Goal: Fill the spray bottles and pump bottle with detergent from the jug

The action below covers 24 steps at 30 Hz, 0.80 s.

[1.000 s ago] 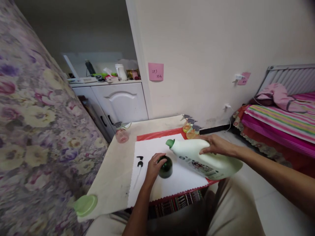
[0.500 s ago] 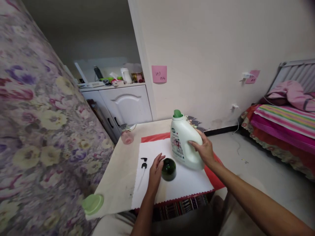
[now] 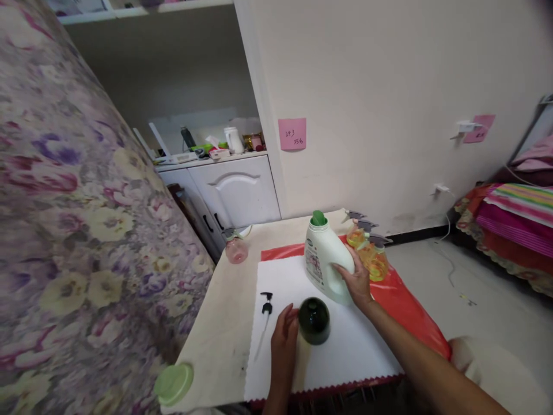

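Observation:
My right hand [image 3: 354, 279] is wrapped round the handle of a pale green detergent jug [image 3: 322, 259], with a green spout in its uncapped neck. The jug leans left in view over the white sheet [image 3: 358, 351]; I cannot tell whether its base rests there. In front of it stands a rounded dark green bottle [image 3: 314, 323], its top without a pump. My left hand [image 3: 285, 334] is at that bottle's left side, fingers loosely bent and not wrapped round it; contact is unclear. A black pump head [image 3: 266, 305] with a clear tube lies further left on the sheet.
Yellow-orange spray bottles [image 3: 375, 265] stand behind the jug on red plastic [image 3: 415, 305]. A pink see-through bottle [image 3: 237, 251] is at the table's back left, a light green lid [image 3: 173, 383] at its front left corner. A floral curtain [image 3: 108, 230] hangs along the left.
The view has shifted, so most things sit further right. Relative to the dark green bottle, the jug has moved back and left, uncovering the spray bottles. My left hand stays beside the bottle.

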Tool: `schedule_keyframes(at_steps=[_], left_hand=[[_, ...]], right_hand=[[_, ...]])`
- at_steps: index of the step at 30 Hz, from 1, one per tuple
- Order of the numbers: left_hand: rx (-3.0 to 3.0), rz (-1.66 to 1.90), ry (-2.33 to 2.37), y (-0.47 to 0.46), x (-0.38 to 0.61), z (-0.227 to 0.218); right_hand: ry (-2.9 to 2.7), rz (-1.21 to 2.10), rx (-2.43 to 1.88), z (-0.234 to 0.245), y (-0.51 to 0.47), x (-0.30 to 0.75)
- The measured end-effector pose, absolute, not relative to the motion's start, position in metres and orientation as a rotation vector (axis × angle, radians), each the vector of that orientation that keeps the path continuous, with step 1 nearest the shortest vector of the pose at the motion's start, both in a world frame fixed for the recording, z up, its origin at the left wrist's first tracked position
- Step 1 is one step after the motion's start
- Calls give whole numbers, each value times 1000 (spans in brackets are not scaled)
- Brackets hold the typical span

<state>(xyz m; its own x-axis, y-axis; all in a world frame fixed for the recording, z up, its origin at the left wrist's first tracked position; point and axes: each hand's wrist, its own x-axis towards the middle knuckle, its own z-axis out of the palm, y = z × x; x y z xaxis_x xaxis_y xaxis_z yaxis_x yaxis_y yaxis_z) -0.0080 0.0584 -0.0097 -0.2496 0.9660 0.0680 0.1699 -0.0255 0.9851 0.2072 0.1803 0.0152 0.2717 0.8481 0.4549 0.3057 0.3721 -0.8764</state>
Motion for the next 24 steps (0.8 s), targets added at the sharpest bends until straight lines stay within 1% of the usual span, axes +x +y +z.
schedule_keyframes(at_steps=[6, 14, 24], left_hand=[[1244, 1340, 1526, 54, -6, -17], [1304, 1327, 1585, 53, -4, -43], [1373, 1301, 1599, 52, -5, -43]], right_hand=[[-1375, 572, -1241, 0, 174, 215], [-1495, 573, -1265, -22, 160, 230], [-1560, 614, -1215, -22, 157, 232]])
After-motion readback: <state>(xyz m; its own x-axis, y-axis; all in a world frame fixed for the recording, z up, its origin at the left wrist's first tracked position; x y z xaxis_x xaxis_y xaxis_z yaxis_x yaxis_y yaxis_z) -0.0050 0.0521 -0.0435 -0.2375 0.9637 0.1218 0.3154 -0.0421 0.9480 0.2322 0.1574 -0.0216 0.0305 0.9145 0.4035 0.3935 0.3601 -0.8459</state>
